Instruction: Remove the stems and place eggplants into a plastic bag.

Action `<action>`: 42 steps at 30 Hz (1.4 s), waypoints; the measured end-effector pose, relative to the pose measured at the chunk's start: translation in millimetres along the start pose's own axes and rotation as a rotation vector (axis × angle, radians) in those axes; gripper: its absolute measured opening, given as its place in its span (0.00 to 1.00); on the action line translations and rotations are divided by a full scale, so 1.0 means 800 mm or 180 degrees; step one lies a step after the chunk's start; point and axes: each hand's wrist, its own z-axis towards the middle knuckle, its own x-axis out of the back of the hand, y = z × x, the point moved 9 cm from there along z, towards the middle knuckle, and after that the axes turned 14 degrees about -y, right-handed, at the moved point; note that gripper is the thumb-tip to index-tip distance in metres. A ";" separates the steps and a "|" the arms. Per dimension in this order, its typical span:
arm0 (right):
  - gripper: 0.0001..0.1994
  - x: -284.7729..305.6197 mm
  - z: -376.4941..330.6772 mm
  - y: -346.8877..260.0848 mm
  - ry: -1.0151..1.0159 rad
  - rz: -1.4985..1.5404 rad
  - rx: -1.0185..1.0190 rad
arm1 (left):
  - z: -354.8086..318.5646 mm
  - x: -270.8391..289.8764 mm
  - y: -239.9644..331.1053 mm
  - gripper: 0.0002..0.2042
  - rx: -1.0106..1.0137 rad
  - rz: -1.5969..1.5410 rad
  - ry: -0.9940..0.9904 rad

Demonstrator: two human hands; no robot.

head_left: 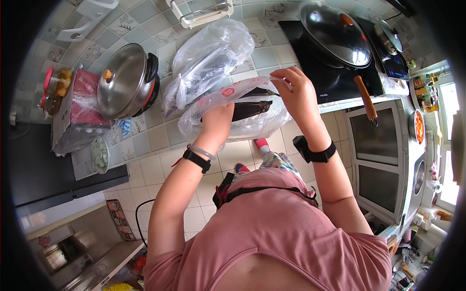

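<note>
A clear plastic bag with red print [213, 100] hangs open at the counter's front edge. Inside it lie long dark purple eggplants [250, 110] with brown stem ends. My right hand [297, 89] pinches the bag's rim at its right side, fingers closed on the plastic. My left hand [217, 121] reaches into the bag's mouth beside the eggplants. Plastic hides its fingers, so whether it grips anything does not show. Just behind stands another clear plastic bag [206, 58], knotted, with something dark in it.
A lidded steel pot [124, 80] stands at left, near a box with red contents [87, 104] and a bowl of pale green pieces [100, 155]. At right, a lidded wok [335, 36] sits on the black cooktop [330, 87], its wooden handle [365, 99] jutting past the counter edge.
</note>
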 end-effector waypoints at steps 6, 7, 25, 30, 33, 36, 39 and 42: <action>0.06 0.008 0.007 0.002 0.0017 0.0022 0.0033 | 0.019 -0.013 -0.016 0.16 0.0105 -0.0441 -0.0613; 0.06 0.008 0.009 -0.002 0.0007 0.0036 0.0070 | 0.019 -0.008 -0.027 0.16 0.0217 -0.0450 -0.0711; 0.07 0.016 0.029 0.011 -0.0031 0.0068 0.0076 | 0.075 0.032 -0.022 0.16 -0.0129 -0.0651 -0.0238; 0.08 0.018 0.027 0.014 -0.0074 0.0071 -0.0017 | 0.091 0.018 -0.030 0.17 0.0347 -0.0834 0.0005; 0.08 0.015 0.023 0.019 -0.0109 0.0092 -0.0044 | 0.095 0.007 -0.026 0.16 0.0362 -0.1013 -0.0215; 0.07 0.013 0.020 0.020 -0.0160 0.0148 -0.0081 | 0.096 -0.016 -0.027 0.15 0.0326 -0.1063 -0.0407; 0.07 0.009 0.017 0.020 -0.0208 0.0134 -0.0112 | 0.090 -0.014 -0.027 0.15 0.0249 -0.1018 -0.0103; 0.07 0.009 0.016 0.029 -0.0189 0.0120 -0.0137 | 0.082 0.022 -0.005 0.15 0.0223 -0.0871 -0.0094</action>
